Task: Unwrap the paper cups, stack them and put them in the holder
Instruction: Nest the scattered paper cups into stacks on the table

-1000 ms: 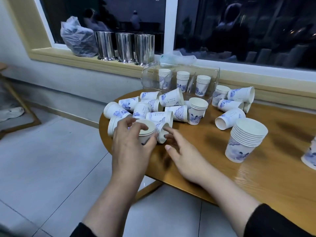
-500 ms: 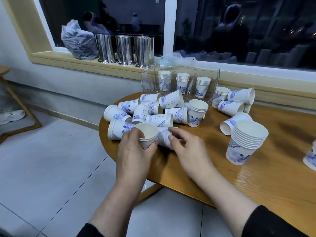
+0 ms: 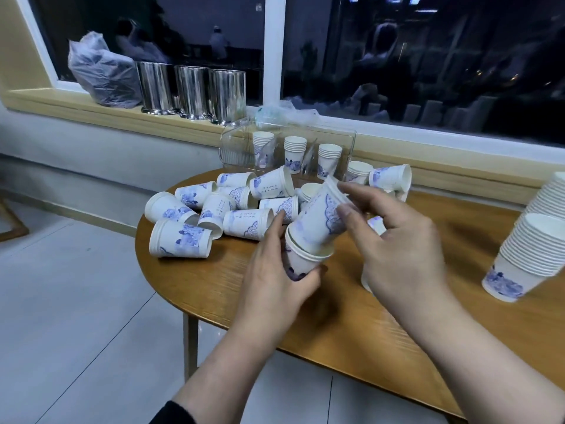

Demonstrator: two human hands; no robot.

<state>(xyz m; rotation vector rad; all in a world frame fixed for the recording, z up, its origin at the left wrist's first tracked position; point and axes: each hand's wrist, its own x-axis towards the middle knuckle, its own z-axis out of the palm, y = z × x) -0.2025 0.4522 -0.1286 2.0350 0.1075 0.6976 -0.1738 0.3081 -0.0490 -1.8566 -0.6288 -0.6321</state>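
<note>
Head view: your left hand (image 3: 276, 280) curls round a short stack of white paper cups with blue flower print (image 3: 301, 261), held just above the round wooden table (image 3: 397, 325), thumb under its base. Your right hand (image 3: 394, 255) pinches a tilted white-and-blue paper cup (image 3: 321, 218) by the rim, thumb and fingertips on it, its base seated in the mouth of the stack. Both forearms reach in from the lower edge, dark sleeves at the elbows.

Near the table's left edge lies a heap of loose white-and-blue paper cups on their sides (image 3: 220, 209), the nearest close to the rim. Bare wood lies between your hands and the near edge. At the right stands a tall leaning stack of nested paper cups (image 3: 526, 255). At the far edge, against the wall, the clear plastic cup holder (image 3: 345, 139) carries three short stacks in its compartments.

Behind it a pale wooden window sill (image 3: 76, 108) bears three shiny steel canisters (image 3: 192, 93) and a grey plastic bag (image 3: 101, 75), under dark window glass. Grey floor tiles (image 3: 76, 316) spread to the left
</note>
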